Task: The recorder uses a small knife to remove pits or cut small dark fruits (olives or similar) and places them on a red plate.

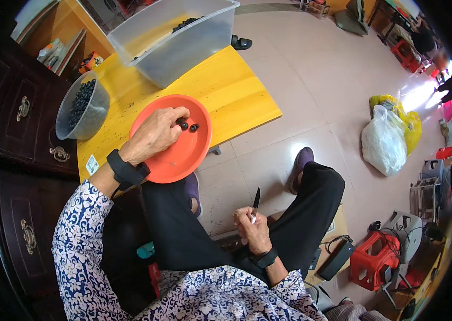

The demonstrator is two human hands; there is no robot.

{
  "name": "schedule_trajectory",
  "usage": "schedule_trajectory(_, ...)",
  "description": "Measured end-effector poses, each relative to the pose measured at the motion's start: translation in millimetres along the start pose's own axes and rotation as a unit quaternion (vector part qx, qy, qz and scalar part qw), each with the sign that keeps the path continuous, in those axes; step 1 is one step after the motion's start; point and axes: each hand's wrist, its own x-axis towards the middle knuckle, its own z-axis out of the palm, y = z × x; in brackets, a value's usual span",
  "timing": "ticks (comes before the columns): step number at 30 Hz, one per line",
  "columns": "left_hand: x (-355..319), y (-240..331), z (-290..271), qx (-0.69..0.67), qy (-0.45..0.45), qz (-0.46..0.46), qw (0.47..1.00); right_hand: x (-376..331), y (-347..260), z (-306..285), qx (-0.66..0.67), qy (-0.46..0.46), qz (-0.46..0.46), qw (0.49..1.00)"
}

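Bright daylight glares off the floor (311, 80) at right; fisheye edges darken.

yellow table (236, 91) | on it: orange bowl (183, 155), clear tub (183, 48), grey bowl (89, 115)

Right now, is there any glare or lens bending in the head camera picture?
Head view: strong glare on the glossy tiled floor at upper right; fisheye bends the yellow wooden table edges; dark vignette rims the frame; the left hand over the round orange plastic dish stays sharp.
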Motion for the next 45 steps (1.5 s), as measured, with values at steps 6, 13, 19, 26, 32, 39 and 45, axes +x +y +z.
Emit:
schedule_trajectory(6,-10.4,-3.4,0.5,-0.030,-0.013,-0.042,0.999,3.3,6.2,-0.4,-0.003,-0.001,-0.007,1.000)
schedule_trajectory(13,-5.4,-22.1,9.3,0.055,0.075,0.061,0.994,3.4,7.0,1.3,-0.008,-0.006,-0.012,1.000)
schedule_trajectory(19,-32.0,3.5,-15.0,-0.080,0.088,-0.091,0.989,0.0,1.4,2.2,-0.036,0.009,-0.023,0.999)
schedule_trajectory(26,-114.0,76.1,21.5,-0.417,-0.034,-0.160,0.894,-18.0,-34.2,17.6,-0.020,-0.035,-0.052,0.998)
schedule_trajectory(32,-135.0,82.8,92.2,-0.410,-0.018,-0.145,0.900,-18.0,-29.7,29.8,-0.034,-0.061,-0.080,0.994)
schedule_trajectory(39,-128.3,97.6,119.0,-0.297,0.058,-0.015,0.953,-21.1,-22.8,25.2,-0.007,-0.043,-0.043,0.998)
schedule_trajectory(45,-128.8,101.4,123.7,-0.253,0.060,-0.003,0.966,-21.0,-22.2,23.8,-0.008,-0.027,-0.056,0.998)
